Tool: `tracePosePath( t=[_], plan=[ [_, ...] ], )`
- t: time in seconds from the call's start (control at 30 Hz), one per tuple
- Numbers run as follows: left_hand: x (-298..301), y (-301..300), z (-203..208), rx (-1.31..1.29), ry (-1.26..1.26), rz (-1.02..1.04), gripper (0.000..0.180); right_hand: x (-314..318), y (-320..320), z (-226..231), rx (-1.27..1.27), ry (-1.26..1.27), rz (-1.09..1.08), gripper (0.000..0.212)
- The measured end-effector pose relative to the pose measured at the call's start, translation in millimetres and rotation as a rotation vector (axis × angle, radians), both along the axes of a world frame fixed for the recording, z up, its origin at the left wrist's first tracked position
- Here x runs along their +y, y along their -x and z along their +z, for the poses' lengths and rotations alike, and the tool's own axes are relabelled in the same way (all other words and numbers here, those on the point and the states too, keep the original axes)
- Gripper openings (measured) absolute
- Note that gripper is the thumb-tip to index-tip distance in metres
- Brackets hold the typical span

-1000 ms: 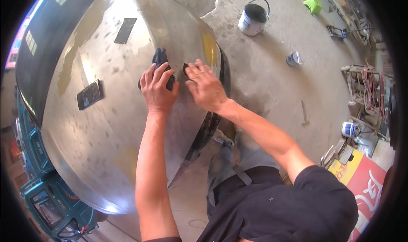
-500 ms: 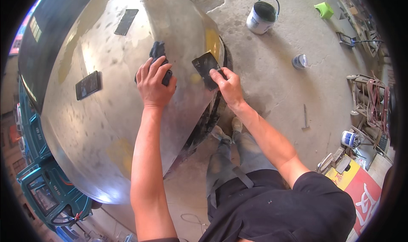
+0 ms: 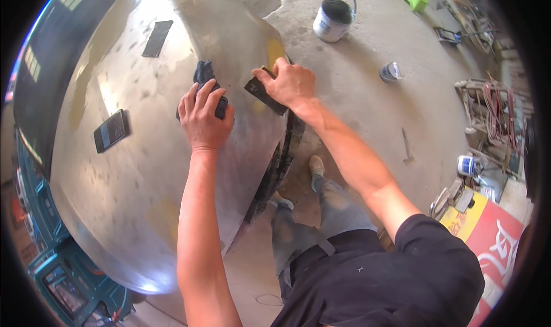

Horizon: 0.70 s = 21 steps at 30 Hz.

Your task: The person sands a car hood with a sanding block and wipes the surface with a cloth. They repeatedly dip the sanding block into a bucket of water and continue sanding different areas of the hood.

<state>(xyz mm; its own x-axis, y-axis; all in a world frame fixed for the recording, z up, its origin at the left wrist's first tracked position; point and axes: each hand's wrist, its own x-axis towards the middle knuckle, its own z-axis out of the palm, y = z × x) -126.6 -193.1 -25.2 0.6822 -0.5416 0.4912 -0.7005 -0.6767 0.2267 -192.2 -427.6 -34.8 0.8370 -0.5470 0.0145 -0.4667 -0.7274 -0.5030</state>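
the left hand [image 3: 202,115] presses a dark cloth [image 3: 204,77] onto the metal dome [image 3: 132,189], fingers curled over it. the right hand [image 3: 290,83] pinches a dark flat pad [image 3: 263,91] against the dome's edge.

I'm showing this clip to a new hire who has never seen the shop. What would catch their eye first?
The huge shiny metal dome filling the left of the view. On its upper slope the left hand presses a dark cloth, and the right hand holds a flat dark pad near the rim. A white bucket stands on the concrete floor beyond.
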Motion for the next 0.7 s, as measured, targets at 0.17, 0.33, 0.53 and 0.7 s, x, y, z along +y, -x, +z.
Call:
tracePosePath(
  t=[0.17,0.33,0.53,0.7],
  plan=[
    [0,3,-3,-0.006,0.038,-0.026,0.030,33,5,-28,-0.211,0.210,-0.057,0.070],
    [2,5,0,-0.005,0.053,-0.024,0.028,70,12,-37,-0.292,0.340,-0.113,0.043],
    [-4,6,1,0.001,0.055,-0.054,0.030,55,-27,-44,-0.412,0.379,-0.113,0.030],
    [6,-2,-4,-0.003,0.043,-0.055,0.030,81,-7,-50,-0.415,0.428,-0.031,0.025]
  ],
)
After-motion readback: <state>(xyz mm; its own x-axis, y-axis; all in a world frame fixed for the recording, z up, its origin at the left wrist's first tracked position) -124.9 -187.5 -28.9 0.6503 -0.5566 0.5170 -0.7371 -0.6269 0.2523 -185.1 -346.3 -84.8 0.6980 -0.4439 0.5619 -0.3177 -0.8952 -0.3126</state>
